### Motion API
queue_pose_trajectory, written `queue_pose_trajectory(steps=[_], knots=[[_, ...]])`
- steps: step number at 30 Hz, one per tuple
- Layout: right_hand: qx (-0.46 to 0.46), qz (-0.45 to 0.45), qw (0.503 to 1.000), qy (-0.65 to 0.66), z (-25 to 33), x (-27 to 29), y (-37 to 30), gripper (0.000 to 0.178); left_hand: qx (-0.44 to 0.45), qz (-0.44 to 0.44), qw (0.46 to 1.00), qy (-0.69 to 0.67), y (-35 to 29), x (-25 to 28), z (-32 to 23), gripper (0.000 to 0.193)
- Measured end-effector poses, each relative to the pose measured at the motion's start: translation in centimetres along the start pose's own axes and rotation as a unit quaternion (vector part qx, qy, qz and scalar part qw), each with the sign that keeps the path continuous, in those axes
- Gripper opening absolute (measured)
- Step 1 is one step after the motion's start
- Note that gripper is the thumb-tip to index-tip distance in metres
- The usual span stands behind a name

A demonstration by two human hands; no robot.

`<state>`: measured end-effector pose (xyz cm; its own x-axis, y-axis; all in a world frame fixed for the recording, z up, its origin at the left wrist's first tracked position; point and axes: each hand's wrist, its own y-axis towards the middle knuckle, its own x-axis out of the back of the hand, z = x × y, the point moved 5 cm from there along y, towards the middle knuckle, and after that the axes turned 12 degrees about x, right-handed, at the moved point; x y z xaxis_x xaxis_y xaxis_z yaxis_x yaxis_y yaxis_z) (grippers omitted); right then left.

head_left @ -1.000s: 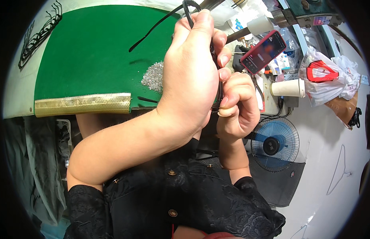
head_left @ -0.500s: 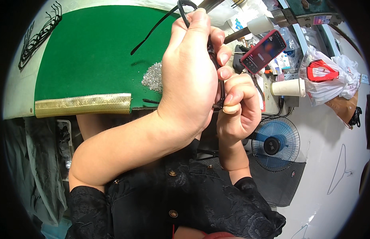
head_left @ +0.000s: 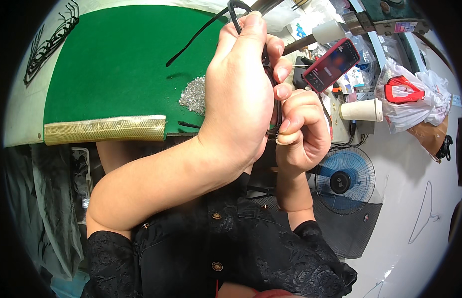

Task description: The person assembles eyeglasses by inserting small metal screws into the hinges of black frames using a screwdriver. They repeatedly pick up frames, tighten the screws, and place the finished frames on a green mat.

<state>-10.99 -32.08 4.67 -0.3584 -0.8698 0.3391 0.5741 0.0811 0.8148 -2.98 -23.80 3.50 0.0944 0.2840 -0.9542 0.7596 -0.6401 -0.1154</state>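
A black eyeglass frame is held up over the table's right part, turned on its side, with one thin temple arm stretching to the left. My left hand is closed around the frame, its thumb near the upper rim, and its back hides much of the glasses. The tip of the other temple arm shows left of my left wrist. At the lower rim my right hand pinches the frame between thumb and bent fingers. Left of my left hand, a pile of small silvery pieces lies on the green mat.
Several black eyeglass frames lie in a row at the far left. A gold perforated strip edges the mat. To the right are a phone, a paper cup, plastic bags and a blue fan.
Both hands and the glasses have shifted very slightly to the right in the picture, as has the background. My grip on the frame looks the same.
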Motion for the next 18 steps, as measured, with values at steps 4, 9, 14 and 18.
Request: queue_pose_trajectory(steps=[4, 9, 14, 18], knots=[[-0.016, -0.008, 1.000, 0.022, -0.2, -0.1, -0.2, 0.020, -0.014, 0.000, 1.000, 0.012, -0.1, -0.2, -0.3, 0.023], [-0.081, -0.041, 0.992, 0.085, -0.4, -0.2, -1.0, 0.020, -0.034, 0.009, 0.999, 0.033, -0.2, -0.6, -0.3, 0.023], [-0.072, -0.043, 0.993, 0.088, -0.4, -0.6, -1.1, 0.022, -0.006, 0.004, 1.000, 0.009, -0.1, -0.2, -0.1, 0.024], [-0.081, -0.052, 0.992, 0.083, -0.2, -0.9, -1.0, 0.025, 0.024, 0.020, 0.999, -0.027, -0.1, 0.1, 0.1, 0.025]])
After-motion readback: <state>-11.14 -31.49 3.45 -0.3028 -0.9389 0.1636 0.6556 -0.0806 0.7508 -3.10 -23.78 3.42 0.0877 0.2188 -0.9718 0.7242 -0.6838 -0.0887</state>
